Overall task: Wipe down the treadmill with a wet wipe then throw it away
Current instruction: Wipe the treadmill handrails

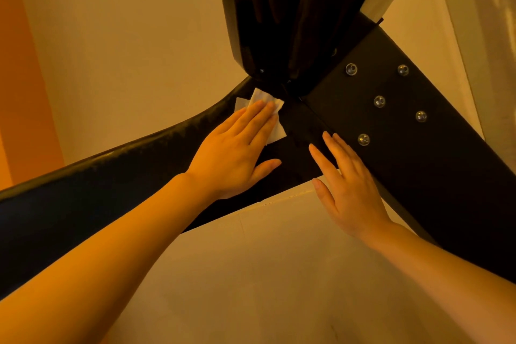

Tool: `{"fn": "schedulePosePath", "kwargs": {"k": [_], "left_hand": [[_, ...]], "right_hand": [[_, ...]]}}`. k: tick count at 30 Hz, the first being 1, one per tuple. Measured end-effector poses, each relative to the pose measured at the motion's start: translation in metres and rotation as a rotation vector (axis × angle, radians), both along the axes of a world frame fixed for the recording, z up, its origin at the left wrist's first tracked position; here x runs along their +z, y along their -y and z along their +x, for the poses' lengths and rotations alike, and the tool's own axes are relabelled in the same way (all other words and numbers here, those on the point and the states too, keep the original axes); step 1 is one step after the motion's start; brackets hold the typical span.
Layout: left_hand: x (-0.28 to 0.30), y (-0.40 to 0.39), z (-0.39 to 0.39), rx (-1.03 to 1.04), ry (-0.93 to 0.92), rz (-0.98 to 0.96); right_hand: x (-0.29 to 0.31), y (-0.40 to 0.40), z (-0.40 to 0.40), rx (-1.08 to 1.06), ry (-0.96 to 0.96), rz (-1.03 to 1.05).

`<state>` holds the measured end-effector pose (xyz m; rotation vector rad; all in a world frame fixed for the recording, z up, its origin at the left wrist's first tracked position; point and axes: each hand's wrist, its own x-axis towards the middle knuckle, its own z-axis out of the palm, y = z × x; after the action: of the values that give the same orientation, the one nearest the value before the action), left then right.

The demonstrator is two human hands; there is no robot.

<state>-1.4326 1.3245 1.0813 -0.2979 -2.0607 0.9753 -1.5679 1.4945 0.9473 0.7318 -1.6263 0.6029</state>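
The wet wipe [266, 113], a white crumpled sheet, lies flat on the black handrail [134, 159] of the treadmill, right at the joint where the rail meets the upright post [405, 120]. The left hand [234, 153] presses it down with straight fingers laid together and the thumb spread to the side, so the grip is a flat press, not a pinch. The right hand [349, 187] rests with relaxed, slightly spread fingers against the edge of the post, holding nothing, just beside a cluster of round bolts [379, 101].

The step in hand looks like the wiping itself, at the inner end of the rail; streaks on the rail's surface suggest it is already damp, though this is a judgement. The next move would call for sliding the wipe over the joint or the post while keeping pressure, and throwing it away is not yet done.

Much is hard to read: the console above [279, 8] is a dark mass, the belt and any bin are out of view, and the warm light masks true colours.
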Motion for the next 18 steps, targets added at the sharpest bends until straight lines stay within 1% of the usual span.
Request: {"fn": "schedulePosePath", "kwargs": {"k": [4,12,18], "left_hand": [[0.003,-0.008,-0.005,-0.002,0.012,-0.006],[-0.016,0.029,0.019,-0.018,0.021,-0.126],[-0.015,0.018,0.012,-0.034,0.040,-0.113]], "right_hand": [[0.000,-0.001,0.003,-0.010,0.009,-0.007],[0.000,-0.003,0.003,-0.025,0.025,0.014],[-0.006,-0.012,0.003,-0.056,0.015,0.067]]}}
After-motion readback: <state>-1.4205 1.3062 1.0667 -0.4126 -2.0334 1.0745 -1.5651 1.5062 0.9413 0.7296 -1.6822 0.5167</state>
